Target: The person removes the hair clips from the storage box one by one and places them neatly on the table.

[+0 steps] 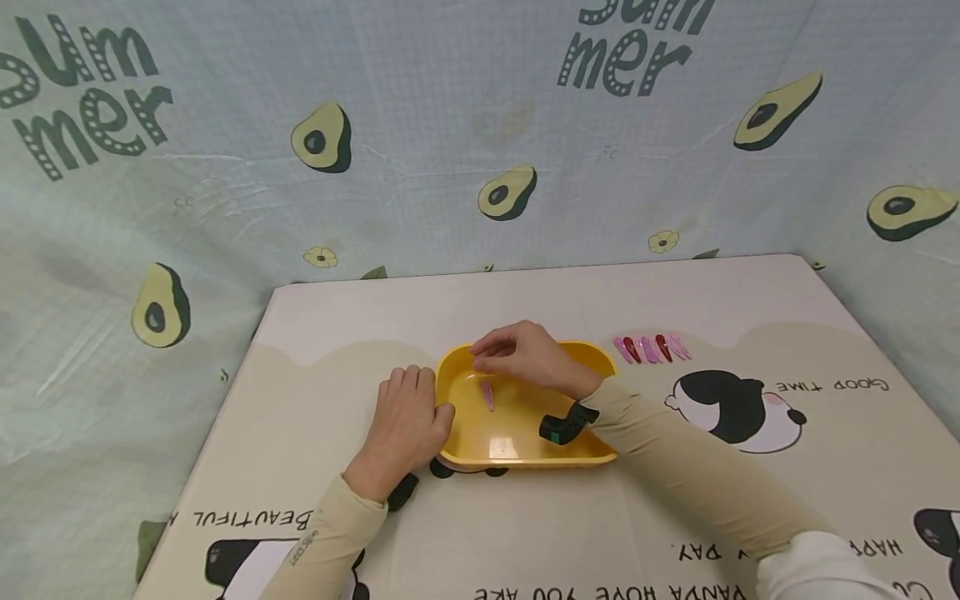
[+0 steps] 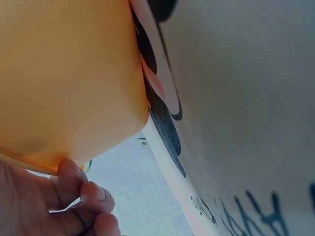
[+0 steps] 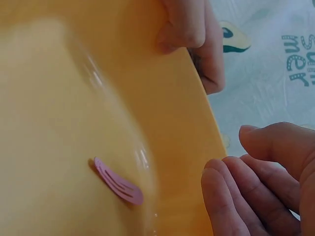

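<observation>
A shallow yellow tray (image 1: 525, 429) sits on the table, and one pink snap hair clip (image 1: 488, 396) lies on its floor toward the left. My left hand (image 1: 408, 421) grips the tray's left rim; the right wrist view shows its thumb inside the wall and fingers outside. Over the far left part of the tray hovers my right hand (image 1: 525, 357), its fingers loosely bent with nothing between them. From the right wrist, the pink clip (image 3: 118, 182) appears a little apart from those fingertips.
Beyond the tray's right end, several pink and dark red hair clips (image 1: 651, 348) lie side by side in a row. A printed cloth covers the table (image 1: 570, 533). Behind it hangs an avocado-patterned curtain (image 1: 420, 167).
</observation>
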The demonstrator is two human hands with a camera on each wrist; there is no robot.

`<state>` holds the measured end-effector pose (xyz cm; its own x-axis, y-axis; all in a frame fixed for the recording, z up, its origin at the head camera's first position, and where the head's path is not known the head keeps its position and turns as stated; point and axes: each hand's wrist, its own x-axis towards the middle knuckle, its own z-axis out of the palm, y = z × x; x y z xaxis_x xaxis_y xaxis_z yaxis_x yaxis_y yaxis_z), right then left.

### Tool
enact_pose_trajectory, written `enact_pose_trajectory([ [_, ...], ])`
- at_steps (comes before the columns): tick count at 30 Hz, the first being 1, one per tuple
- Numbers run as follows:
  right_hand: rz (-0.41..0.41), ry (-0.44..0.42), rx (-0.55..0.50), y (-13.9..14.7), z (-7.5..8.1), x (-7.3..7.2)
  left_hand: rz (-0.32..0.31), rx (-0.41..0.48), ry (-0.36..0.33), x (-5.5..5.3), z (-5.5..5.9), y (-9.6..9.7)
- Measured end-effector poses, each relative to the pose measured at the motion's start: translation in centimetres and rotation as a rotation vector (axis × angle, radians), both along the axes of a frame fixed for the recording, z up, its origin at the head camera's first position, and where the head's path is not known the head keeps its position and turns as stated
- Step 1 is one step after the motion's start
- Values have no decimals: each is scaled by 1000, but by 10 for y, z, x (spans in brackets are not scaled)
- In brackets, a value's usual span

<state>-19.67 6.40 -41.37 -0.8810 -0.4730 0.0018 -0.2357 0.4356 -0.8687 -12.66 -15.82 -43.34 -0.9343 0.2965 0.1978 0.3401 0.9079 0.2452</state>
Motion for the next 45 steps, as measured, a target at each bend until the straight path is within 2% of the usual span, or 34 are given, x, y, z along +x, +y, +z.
enact_pose_trajectory([
  [13, 31, 20, 79, -3, -7, -1, -4, 14, 17, 0, -1, -1],
  [18, 60, 27, 145, -3, -10, -1, -9, 20, 20, -1, -2, -1],
  [31, 112, 115, 224, -1, -14, -2, -3, 21, 7, 0, 0, 0],
  [38, 192, 51, 248, -1, -14, -2, -4, 23, 16, 0, -1, 0],
  [45, 275, 37, 230, -2, -15, -3, -11, 25, 23, 1, -1, -1],
])
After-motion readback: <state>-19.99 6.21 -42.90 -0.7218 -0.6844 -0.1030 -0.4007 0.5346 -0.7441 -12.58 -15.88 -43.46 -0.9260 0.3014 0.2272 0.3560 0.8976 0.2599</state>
